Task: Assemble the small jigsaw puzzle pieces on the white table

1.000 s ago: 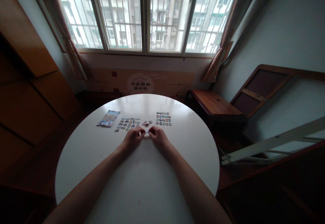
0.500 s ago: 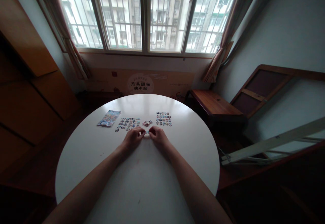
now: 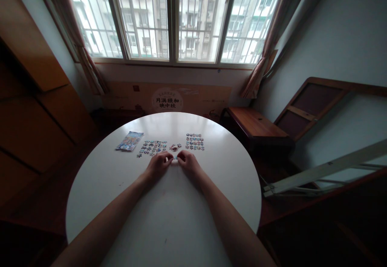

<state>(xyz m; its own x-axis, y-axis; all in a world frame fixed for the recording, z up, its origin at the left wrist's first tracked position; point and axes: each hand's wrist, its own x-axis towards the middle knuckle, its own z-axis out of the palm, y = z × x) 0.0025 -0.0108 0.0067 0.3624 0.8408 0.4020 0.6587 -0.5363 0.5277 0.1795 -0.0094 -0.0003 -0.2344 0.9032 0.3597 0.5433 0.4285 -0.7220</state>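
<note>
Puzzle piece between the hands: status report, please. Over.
Left hand and right hand both pinch the puzzle piece, low at the table. Loose pieces just beyond, apart. Nothing in the way.

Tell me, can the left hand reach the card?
Probably yes. The card lies flat on the table, ahead and left of the left hand; only flat loose pieces lie between. But that hand and the right hand are pinching a small piece.
</note>
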